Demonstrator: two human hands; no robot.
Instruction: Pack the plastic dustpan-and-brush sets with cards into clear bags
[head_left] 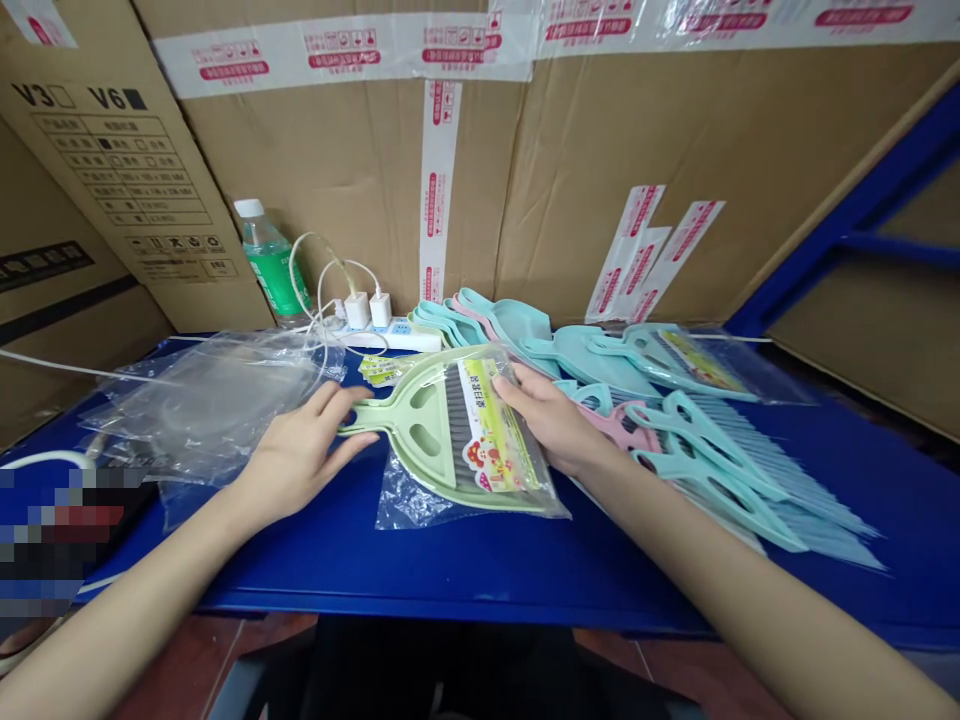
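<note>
A pale green dustpan and brush set [427, 440] lies in a clear plastic bag in front of me, over the blue table. A yellow and white card [491, 430] with mushroom pictures is inside, on the brush's grey bristles. My left hand [315, 435] has thumb and fingers closed about the handle end at the left. On the right, my right hand [544, 410] grips the bag's far edge, thumb on top and fingers partly hidden underneath. Light blue brushes [712, 450], some partly under my right forearm, lie to the right with a pink one [622, 422].
Clear plastic bags [217, 395] are piled on the left. Behind are a bottle [270, 265], a power strip [405, 338] with white chargers, and small cards [382, 368]. Blue dustpans [600, 355] and a bagged set [690, 360] line the back, against cardboard [360, 150].
</note>
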